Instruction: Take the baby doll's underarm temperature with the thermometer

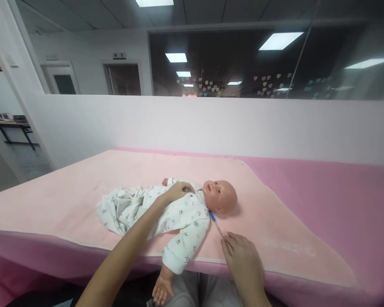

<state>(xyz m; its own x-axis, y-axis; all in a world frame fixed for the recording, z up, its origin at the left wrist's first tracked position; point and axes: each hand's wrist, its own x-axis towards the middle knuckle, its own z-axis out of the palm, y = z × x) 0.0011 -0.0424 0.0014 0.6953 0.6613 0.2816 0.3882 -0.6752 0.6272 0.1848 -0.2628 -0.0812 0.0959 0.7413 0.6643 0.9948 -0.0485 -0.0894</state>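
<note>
A baby doll (220,196) in a white printed sleepsuit (166,211) lies on its back on a pale pink mat (83,192), head to the right. My left hand (176,190) rests flat on the doll's chest. My right hand (241,256) pinches the near end of a thin stick with a blue tip (215,220). The blue tip lies beside the doll's neck, under its near shoulder. The doll's near arm hangs over the mat's front edge, its hand (162,291) open.
The mat covers a darker pink bed (339,200) that runs off to the right. A white low wall (211,123) with dark glass above stands behind the bed. A desk (14,128) stands far left.
</note>
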